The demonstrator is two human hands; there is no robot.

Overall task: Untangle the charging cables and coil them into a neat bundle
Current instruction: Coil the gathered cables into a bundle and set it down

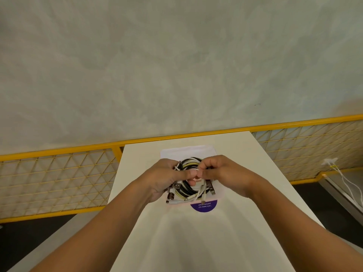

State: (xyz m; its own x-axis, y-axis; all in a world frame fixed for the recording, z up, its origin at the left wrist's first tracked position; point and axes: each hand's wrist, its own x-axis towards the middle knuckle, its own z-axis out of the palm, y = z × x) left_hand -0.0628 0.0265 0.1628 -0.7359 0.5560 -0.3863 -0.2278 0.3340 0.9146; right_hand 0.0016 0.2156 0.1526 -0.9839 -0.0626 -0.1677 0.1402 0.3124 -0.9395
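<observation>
Here the charging cables [189, 163] form one round, layered coil of smooth, rubbery cord in three colours: black, white and pale yellow. How many separate cables make up the coil cannot be told. Several plugs with silvery metal shells stick out at its lower left edge, and another at the lower right.

The coil is held between two hands just above a pale, round-cornered card [196, 151] that lies flat on the worktop [196, 242]. The left hand [167, 177] grips the coil's left side, thumb laid across the top and fingers curled underneath. The right hand [222, 173] has its fingers bent inward and pinches a white strand near the coil's middle, right beside the left thumb.

The card carries one purple half-disc [204, 208] with white lettering, upside down from this view; "Let's keep our" can be read, but the line below it is too blurred.

The worktop is a smooth, matte, off-white rectangle. Behind it runs a yellow metal railing [59, 150] filled with thin triangular mesh, against a mottled pale plaster wall [176, 65]. At far right, two thin white leads [345, 179] hang from a small fitting on the mesh.
</observation>
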